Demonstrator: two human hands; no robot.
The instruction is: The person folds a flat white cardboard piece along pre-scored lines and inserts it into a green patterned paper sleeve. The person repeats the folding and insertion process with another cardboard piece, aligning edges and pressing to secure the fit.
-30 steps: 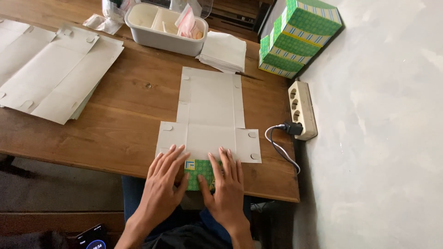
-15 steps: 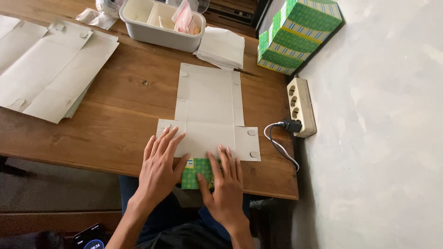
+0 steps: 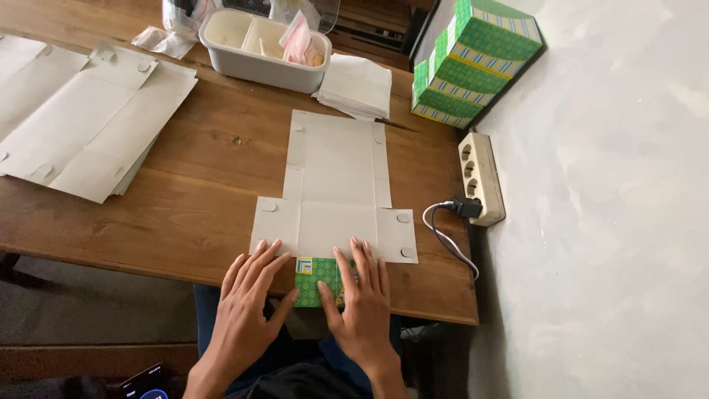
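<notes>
— At the near bench (image 3: 185,192) edge, what are the hands doing?

— Both lie flat, fingers spread, pressing a folded green flap (image 3: 316,281) of the carton blank (image 3: 336,193). Left hand (image 3: 247,295) covers the flap's left side, right hand (image 3: 362,299) its right. Neither grip closes on anything; palms are open, only pushing down.

— Where's the blank?

— Spread white side up on the bench, its near end under the fingertips.

— Around it?

— A stack of flat blanks (image 3: 81,118) far left, a grey tub (image 3: 255,52), white sheets (image 3: 357,85), green boxes (image 3: 480,63) and a power strip (image 3: 480,177) at right.
</notes>
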